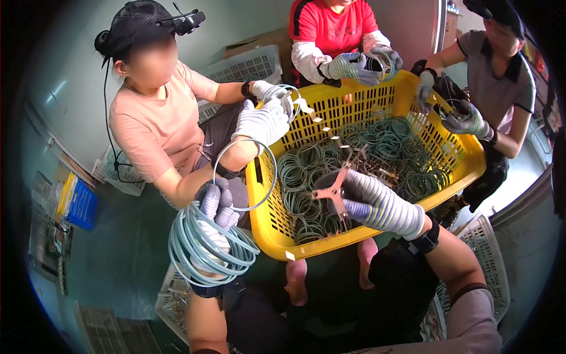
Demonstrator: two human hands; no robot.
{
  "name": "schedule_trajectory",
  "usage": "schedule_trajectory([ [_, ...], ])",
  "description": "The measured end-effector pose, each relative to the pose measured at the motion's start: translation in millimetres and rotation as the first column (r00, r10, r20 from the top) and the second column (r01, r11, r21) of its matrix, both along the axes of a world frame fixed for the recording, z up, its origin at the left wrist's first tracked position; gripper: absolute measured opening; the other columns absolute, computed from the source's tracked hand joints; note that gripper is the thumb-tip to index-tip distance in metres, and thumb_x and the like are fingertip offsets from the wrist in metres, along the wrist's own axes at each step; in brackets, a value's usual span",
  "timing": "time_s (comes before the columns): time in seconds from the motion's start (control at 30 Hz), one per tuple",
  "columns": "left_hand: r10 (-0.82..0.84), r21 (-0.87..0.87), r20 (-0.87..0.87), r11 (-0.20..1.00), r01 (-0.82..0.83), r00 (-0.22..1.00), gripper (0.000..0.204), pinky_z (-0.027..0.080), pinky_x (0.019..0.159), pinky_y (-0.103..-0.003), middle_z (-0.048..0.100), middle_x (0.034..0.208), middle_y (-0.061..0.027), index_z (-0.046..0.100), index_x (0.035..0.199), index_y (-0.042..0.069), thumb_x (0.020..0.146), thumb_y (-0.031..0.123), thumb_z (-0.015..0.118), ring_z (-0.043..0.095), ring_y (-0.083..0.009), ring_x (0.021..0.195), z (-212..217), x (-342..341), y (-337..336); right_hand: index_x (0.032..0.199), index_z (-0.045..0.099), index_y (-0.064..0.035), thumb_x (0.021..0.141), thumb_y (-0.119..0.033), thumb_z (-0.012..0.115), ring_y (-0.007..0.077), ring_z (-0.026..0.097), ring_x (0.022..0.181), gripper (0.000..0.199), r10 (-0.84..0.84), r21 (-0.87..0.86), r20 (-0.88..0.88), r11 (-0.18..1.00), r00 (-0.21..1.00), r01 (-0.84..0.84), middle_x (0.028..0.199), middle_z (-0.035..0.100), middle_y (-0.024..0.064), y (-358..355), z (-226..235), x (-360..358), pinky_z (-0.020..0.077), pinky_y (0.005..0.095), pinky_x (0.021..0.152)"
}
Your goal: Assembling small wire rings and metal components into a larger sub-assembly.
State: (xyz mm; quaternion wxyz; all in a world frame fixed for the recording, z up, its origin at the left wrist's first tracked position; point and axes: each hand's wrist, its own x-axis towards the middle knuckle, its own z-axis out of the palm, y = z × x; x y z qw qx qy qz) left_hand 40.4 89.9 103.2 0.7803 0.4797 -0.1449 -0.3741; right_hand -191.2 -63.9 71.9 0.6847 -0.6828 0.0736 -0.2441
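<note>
My left hand [213,207], in a grey glove, grips a thick bundle of pale blue-grey wire rings [206,248] hung around the wrist, and pinches one single ring [244,174] that stands upright beside the crate. My right hand [377,203], in a striped glove, holds a small rusty cross-shaped metal tool [331,192] over the yellow plastic crate [268,227]. The crate holds several more loose green-grey rings [377,144].
Three other people sit around the crate, each in gloves and handling rings: one at the left [262,121], one at the back [354,65], one at the right [460,115]. White slatted baskets [247,65] stand behind and below. My knees and bare feet [298,280] are under the crate.
</note>
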Motion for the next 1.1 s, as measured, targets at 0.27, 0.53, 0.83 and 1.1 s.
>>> schedule_trajectory([
  [0.27,-0.367,-0.151,0.274,0.897,0.416,0.889,0.026,0.024,0.041,-0.014,0.058,0.073,0.0012,0.061,0.105,0.002,0.091,0.025,0.060,0.035,0.0002,0.046,0.0,6.2,6.5,0.114,0.059,-0.0072,0.079,-0.013,0.068,0.0304,0.064,0.078,0.036,-0.183,-0.753,-0.080,0.655,0.980,0.061,0.088,0.064,0.0131,-4.7,-2.1,5.4,0.0508,0.0354,0.070],
  [0.53,-0.395,0.007,0.431,0.901,0.434,0.812,0.028,0.021,0.040,-0.013,0.060,0.076,-0.0014,0.063,0.106,-0.001,0.090,0.022,0.061,0.030,0.0018,0.044,-8.1,8.5,10.5,0.111,0.059,-0.0096,0.081,-0.021,0.065,0.0318,0.062,0.078,0.033,-0.221,-0.838,-0.093,0.543,0.971,0.043,0.086,0.063,0.0111,-4.9,-6.7,5.8,0.0496,0.0383,0.067],
  [0.83,-0.467,0.118,0.447,0.876,0.467,0.763,0.015,0.044,0.059,-0.015,0.064,0.088,-0.0036,0.065,0.098,-0.001,0.087,0.008,0.059,0.052,-0.0013,0.066,-3.4,3.9,14.3,0.110,0.059,-0.0106,0.082,-0.019,0.064,0.0326,0.062,0.077,0.030,-0.404,-0.808,0.008,0.537,0.915,0.244,0.084,0.063,0.0108,-9.8,-8.3,2.9,0.0493,0.0379,0.064],
  [1.1,-0.713,0.458,0.440,0.701,0.546,0.546,0.029,0.044,0.057,-0.014,0.063,0.099,-0.0033,0.064,0.110,0.001,0.081,0.004,0.058,0.043,0.0006,0.060,23.2,5.3,21.0,0.118,0.057,-0.0038,0.083,-0.010,0.064,0.0190,0.065,0.071,0.036,-0.416,-0.800,0.013,0.541,0.909,0.259,0.080,0.063,0.0071,-7.3,-0.7,0.1,0.0513,0.0275,0.067],
])
